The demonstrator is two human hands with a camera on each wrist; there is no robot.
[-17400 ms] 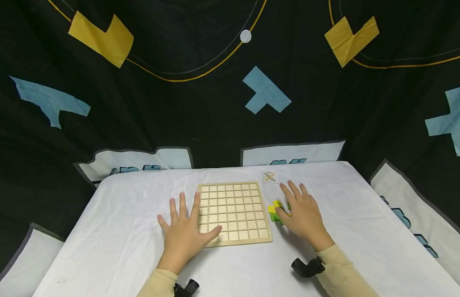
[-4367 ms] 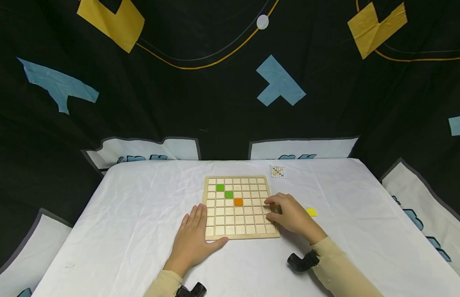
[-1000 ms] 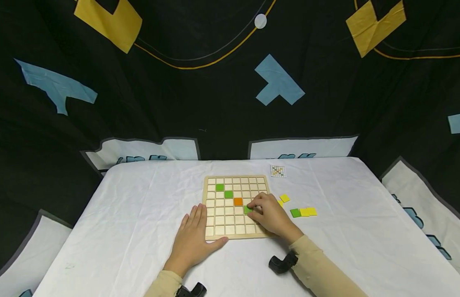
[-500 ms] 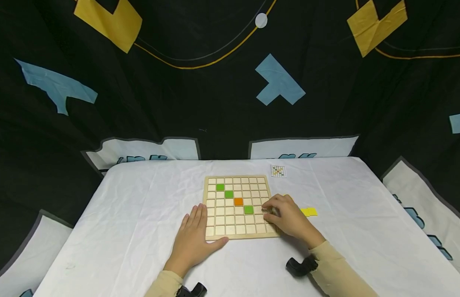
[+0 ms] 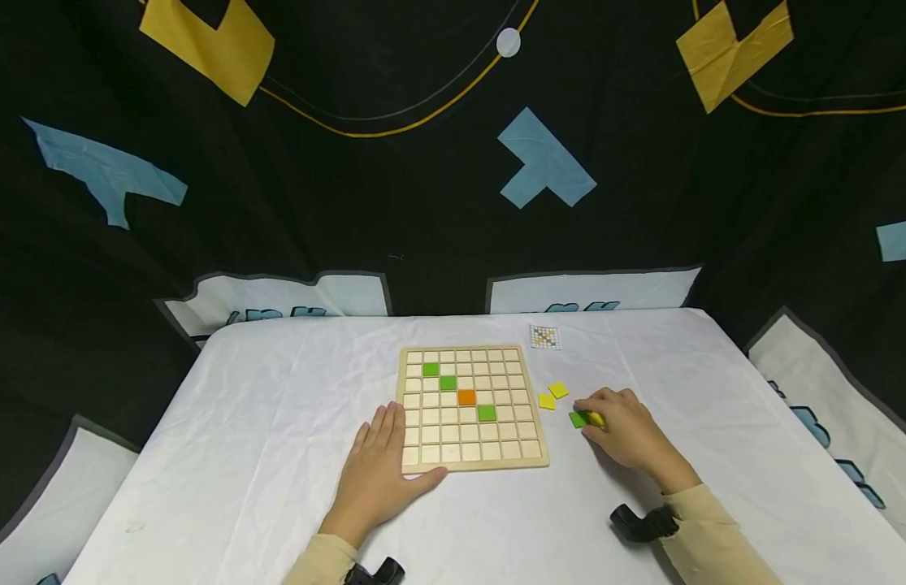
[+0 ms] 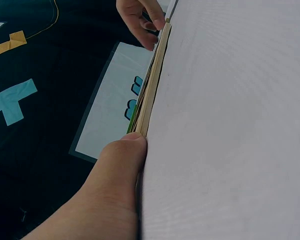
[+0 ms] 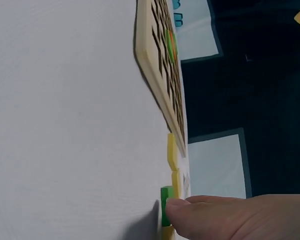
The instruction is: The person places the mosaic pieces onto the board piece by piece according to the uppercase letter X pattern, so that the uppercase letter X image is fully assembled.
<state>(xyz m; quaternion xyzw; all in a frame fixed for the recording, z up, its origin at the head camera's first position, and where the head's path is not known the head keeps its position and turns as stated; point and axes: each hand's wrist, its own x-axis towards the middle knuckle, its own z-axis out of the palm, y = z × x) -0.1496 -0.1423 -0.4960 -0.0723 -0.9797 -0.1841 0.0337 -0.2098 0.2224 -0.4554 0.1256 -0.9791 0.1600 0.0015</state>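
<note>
A square wooden grid board [image 5: 496, 463] lies on the white table. Three green tiles and an orange tile [image 5: 466, 397] form a diagonal in its cells. My left hand [image 5: 383, 479] rests along the board's left side with straight fingers, its thumb at the near edge [image 6: 152, 90]. Right of the board, my right hand [image 5: 631, 431] pinches a loose green tile [image 5: 577, 420] between thumb and fingertips. The right wrist view shows the thumb [image 7: 190, 212] against that tile's edge. A yellow tile [image 5: 597, 419] beside it is partly hidden under the fingers.
Two yellow tiles [image 5: 547, 401] lie between the board and my right hand. A small printed card with a coloured grid pattern [image 5: 545, 337] lies beyond the board's far right corner. A dark curtain [image 5: 335, 211] hangs behind the table.
Seventeen seconds ago no coloured tiles showed on the board; now several lie in it. Within the last second my right hand released a green tile there and moved right to the loose tiles.
</note>
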